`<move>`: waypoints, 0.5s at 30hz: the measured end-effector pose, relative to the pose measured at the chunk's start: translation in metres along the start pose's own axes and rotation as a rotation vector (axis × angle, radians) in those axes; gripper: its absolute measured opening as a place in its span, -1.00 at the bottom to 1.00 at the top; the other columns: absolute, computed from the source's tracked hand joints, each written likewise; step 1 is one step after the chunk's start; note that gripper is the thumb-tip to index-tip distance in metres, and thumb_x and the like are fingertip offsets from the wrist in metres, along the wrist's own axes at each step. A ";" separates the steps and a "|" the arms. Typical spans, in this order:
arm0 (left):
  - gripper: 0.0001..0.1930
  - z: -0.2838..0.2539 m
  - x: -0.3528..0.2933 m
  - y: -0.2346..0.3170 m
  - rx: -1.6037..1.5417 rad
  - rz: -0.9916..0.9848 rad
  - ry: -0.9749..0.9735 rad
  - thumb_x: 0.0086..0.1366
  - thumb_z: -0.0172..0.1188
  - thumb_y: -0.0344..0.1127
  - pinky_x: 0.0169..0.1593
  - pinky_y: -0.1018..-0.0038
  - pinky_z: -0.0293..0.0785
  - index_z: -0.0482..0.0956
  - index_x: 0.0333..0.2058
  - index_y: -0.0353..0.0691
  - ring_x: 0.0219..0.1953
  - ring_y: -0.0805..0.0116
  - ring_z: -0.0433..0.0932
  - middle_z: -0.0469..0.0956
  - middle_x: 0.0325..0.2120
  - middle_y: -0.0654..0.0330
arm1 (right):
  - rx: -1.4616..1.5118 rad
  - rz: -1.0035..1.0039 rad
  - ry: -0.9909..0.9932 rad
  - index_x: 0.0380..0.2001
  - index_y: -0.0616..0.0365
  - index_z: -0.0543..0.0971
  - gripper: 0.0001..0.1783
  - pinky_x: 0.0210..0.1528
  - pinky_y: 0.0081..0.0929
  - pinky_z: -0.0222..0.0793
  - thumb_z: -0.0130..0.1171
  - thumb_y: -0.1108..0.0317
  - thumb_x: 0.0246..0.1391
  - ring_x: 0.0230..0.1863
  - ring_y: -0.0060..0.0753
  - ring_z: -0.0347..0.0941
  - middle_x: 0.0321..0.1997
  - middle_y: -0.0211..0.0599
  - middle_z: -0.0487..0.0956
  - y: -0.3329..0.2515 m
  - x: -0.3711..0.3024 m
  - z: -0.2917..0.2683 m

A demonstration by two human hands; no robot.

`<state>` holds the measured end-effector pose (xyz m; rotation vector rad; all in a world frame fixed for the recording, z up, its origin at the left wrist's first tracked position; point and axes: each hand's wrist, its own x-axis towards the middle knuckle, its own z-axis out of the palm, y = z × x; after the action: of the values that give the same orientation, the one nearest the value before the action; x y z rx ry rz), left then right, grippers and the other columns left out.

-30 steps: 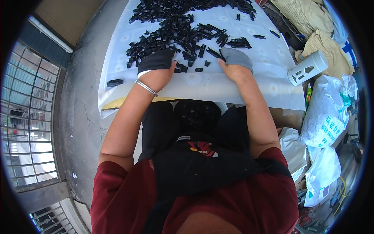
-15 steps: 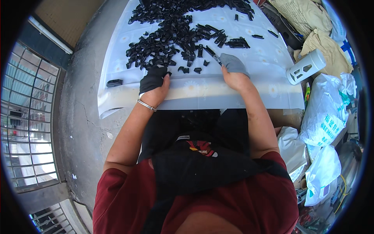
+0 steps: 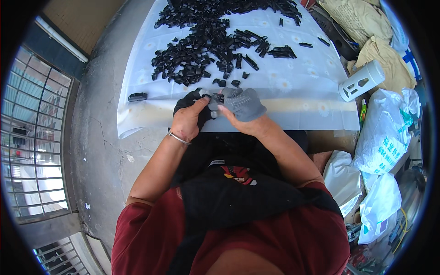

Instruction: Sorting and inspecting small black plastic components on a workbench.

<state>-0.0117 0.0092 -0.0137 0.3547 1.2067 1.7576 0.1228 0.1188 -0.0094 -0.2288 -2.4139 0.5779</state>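
My left hand (image 3: 189, 112), in a black glove with bare fingertips, is closed on a small black plastic piece (image 3: 216, 98). From the other side my right hand (image 3: 243, 106), in a grey dotted glove, closes on the same piece. The two hands meet above the table's near edge, and the fingers cover much of the piece. Just beyond them lie a few loose black plastic pieces (image 3: 220, 83). A large heap of such pieces (image 3: 183, 62) spreads farther back. One longer black piece (image 3: 250, 62) lies at the heap's right edge.
A white cloth with daisies (image 3: 293, 112) covers the table. At its left lies a black oblong part (image 3: 137, 96); at its right edge lies a white cylindrical holder with cut-outs (image 3: 362, 80). White bags (image 3: 380, 133) and beige sacks (image 3: 378, 57) crowd the right side. A barred window (image 3: 36, 133) stands left.
My right hand has come left and nearer from beside the heap, and now meets my left hand at the black piece. My left hand has shifted slightly right and nearer.
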 end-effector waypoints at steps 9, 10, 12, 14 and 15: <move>-0.60 0.004 0.002 -0.014 0.455 -0.206 0.127 0.20 0.02 -0.06 -0.31 0.53 0.34 0.50 -0.31 -0.38 -0.40 0.48 0.42 0.50 -0.46 0.17 | -0.382 -0.143 -0.047 -0.31 0.07 0.52 -0.74 -0.34 -0.32 0.26 0.15 0.24 -0.14 -0.37 -0.26 0.41 -0.34 -0.34 0.51 -0.004 0.003 0.001; -0.60 0.002 0.001 -0.011 0.454 -0.209 0.127 0.20 0.02 -0.06 -0.31 0.53 0.34 0.50 -0.31 -0.38 -0.40 0.48 0.42 0.50 -0.46 0.17 | -0.292 -0.131 -0.026 -0.34 0.08 0.51 -0.75 -0.35 -0.32 0.26 0.16 0.26 -0.14 -0.37 -0.25 0.41 -0.36 -0.32 0.51 -0.004 0.004 -0.001; -0.55 -0.001 0.001 -0.004 0.863 0.057 -0.118 0.24 -0.11 0.01 -0.42 0.50 0.32 0.49 -0.30 -0.33 -0.51 0.51 0.36 0.45 -0.58 0.23 | -0.203 -0.117 0.000 -0.36 0.09 0.51 -0.77 -0.35 -0.32 0.26 0.16 0.27 -0.15 -0.37 -0.24 0.41 -0.38 -0.30 0.51 0.002 0.006 0.000; -0.57 -0.007 0.007 -0.010 0.809 0.157 -0.183 0.25 -0.11 -0.01 -0.46 0.50 0.31 0.50 -0.29 -0.31 -0.56 0.51 0.34 0.44 -0.61 0.26 | -0.037 -0.110 -0.044 -0.34 0.13 0.50 -0.76 -0.34 -0.29 0.26 0.16 0.28 -0.13 -0.37 -0.19 0.40 -0.39 -0.26 0.50 0.011 0.006 0.006; -0.59 -0.009 0.009 -0.012 0.751 0.257 -0.246 0.27 -0.12 -0.03 -0.49 0.51 0.30 0.51 -0.29 -0.30 -0.60 0.52 0.32 0.42 -0.63 0.28 | -0.036 -0.111 -0.044 -0.34 0.13 0.50 -0.76 -0.34 -0.29 0.26 0.16 0.28 -0.13 -0.37 -0.19 0.40 -0.39 -0.26 0.50 0.012 0.005 0.006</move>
<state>-0.0160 0.0126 -0.0303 1.1713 1.6551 1.3444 0.1154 0.1291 -0.0164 -0.0978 -2.4632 0.4942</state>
